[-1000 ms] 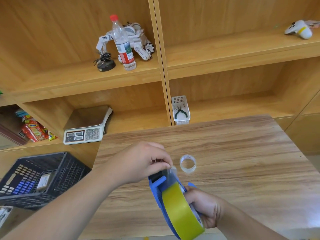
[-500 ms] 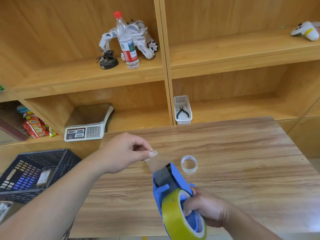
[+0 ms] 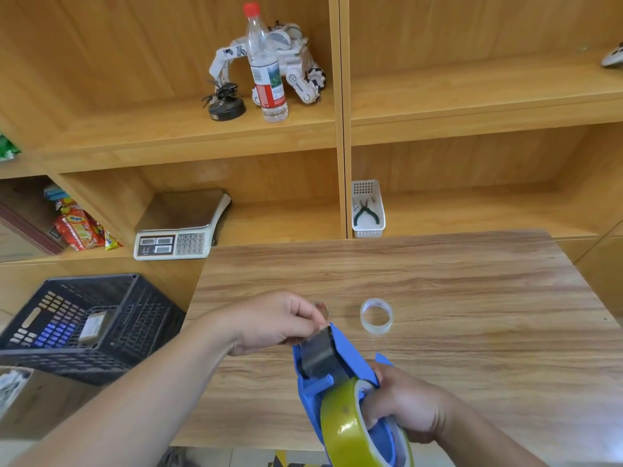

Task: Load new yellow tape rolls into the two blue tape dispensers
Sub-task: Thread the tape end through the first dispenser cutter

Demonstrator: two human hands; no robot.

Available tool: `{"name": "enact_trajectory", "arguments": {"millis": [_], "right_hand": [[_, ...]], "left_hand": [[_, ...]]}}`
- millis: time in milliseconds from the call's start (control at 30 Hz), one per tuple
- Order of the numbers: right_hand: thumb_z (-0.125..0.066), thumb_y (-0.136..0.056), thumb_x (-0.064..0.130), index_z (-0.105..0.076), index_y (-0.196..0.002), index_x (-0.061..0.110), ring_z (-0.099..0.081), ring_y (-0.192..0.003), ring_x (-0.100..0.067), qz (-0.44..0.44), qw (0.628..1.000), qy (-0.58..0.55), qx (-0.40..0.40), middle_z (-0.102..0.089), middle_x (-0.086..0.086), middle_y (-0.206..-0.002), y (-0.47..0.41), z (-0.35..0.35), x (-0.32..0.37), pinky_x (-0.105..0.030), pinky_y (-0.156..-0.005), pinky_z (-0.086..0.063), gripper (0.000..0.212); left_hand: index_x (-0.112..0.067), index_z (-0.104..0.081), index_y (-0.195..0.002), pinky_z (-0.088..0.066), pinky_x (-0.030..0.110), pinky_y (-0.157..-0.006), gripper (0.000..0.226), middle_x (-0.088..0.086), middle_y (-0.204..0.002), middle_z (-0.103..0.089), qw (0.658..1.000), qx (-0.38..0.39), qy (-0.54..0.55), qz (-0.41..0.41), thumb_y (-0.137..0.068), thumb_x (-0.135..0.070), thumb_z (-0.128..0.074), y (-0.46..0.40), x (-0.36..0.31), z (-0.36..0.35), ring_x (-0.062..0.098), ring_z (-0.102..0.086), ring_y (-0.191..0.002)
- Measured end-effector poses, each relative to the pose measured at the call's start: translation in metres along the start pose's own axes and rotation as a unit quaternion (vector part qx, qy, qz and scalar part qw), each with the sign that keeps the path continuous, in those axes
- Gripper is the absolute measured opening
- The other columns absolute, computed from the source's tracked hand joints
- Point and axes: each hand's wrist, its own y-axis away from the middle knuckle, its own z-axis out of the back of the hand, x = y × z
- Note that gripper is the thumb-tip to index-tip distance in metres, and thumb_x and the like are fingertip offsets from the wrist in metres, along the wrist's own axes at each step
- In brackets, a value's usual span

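A blue tape dispenser (image 3: 340,362) is held over the near edge of the wooden table (image 3: 438,284), its front end pointing away from me. A yellow tape roll (image 3: 347,429) sits on its hub. My right hand (image 3: 404,406) grips the dispenser by the handle behind the roll. My left hand (image 3: 276,321) pinches the loose end of the tape at the dispenser's front tip, the strip lying over the dark roller. A small clear tape ring (image 3: 376,315) lies on the table just beyond. Only one dispenser is visible.
A dark plastic crate (image 3: 84,325) stands on the floor to the left. Shelves behind hold a weighing scale (image 3: 178,227), a white basket with pliers (image 3: 367,210), a water bottle (image 3: 266,65) and a toy robot (image 3: 296,59). Snack packets (image 3: 77,227) lie far left.
My left hand, which pulled the tape end out up-left half a second ago, has come back down to the dispenser's front. The dispenser has tilted slightly flatter.
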Motion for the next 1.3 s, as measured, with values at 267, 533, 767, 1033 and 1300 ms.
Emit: {"name": "enact_trajectory", "arguments": {"millis": [267,533,767,1033,1300], "right_hand": [[-0.058,-0.058,-0.008,-0.067,-0.073,0.005,-0.06,-0.068,-0.023,0.001,1.0,-0.001,-0.023,-0.065,-0.008,-0.074,-0.01,-0.002,-0.014,-0.023,-0.065,-0.049,0.022],[-0.06,-0.06,-0.005,-0.067,-0.089,-0.007,-0.059,-0.083,-0.033,-0.04,0.998,-0.032,-0.026,-0.063,-0.021,-0.092,-0.027,-0.007,-0.034,-0.03,-0.074,-0.051,0.029],[-0.059,-0.064,-0.009,-0.062,-0.08,-0.009,-0.054,-0.069,-0.033,-0.05,0.976,-0.156,-0.145,-0.057,-0.024,-0.08,-0.052,-0.013,-0.062,-0.036,-0.067,-0.048,0.016],[-0.06,-0.06,-0.005,-0.061,-0.081,0.001,-0.054,-0.063,-0.029,-0.114,0.93,-0.144,-0.318,-0.056,-0.019,-0.069,-0.093,-0.015,-0.112,-0.04,-0.064,-0.046,0.022],[-0.062,-0.057,0.003,-0.066,-0.095,0.009,-0.058,-0.063,-0.023,-0.211,0.901,-0.1,-0.366,-0.064,-0.01,-0.07,-0.128,-0.02,-0.159,-0.034,-0.059,-0.046,0.039]], "left_hand": [[-0.011,-0.077,-0.098,-0.054,0.03,-0.08,0.022,0.005,-0.089,-0.074,0.973,0.108,0.179,0.095,-0.078,-0.007,-0.068,-0.018,0.022,0.005,0.014,-0.068,-0.079],[-0.015,-0.076,-0.109,-0.059,0.027,-0.067,0.018,0.004,-0.099,-0.076,0.965,0.089,0.22,0.108,-0.1,-0.014,-0.061,-0.032,0.049,-0.004,0.015,-0.073,-0.081],[-0.021,-0.077,-0.095,-0.054,0.027,-0.063,0.01,0.0,-0.092,-0.072,0.928,-0.18,0.305,0.114,-0.094,-0.023,-0.067,-0.049,0.113,-0.007,0.014,-0.067,-0.073],[-0.013,-0.072,-0.106,-0.056,0.037,-0.079,0.019,0.01,-0.107,-0.076,0.912,-0.148,0.363,0.12,-0.094,-0.027,-0.072,-0.031,0.178,-0.044,0.024,-0.072,-0.088],[-0.02,-0.07,-0.117,-0.061,0.043,-0.093,0.035,0.008,-0.114,-0.076,0.921,-0.124,0.345,0.135,-0.084,-0.022,-0.084,-0.051,0.232,-0.065,0.027,-0.076,-0.098]]}}
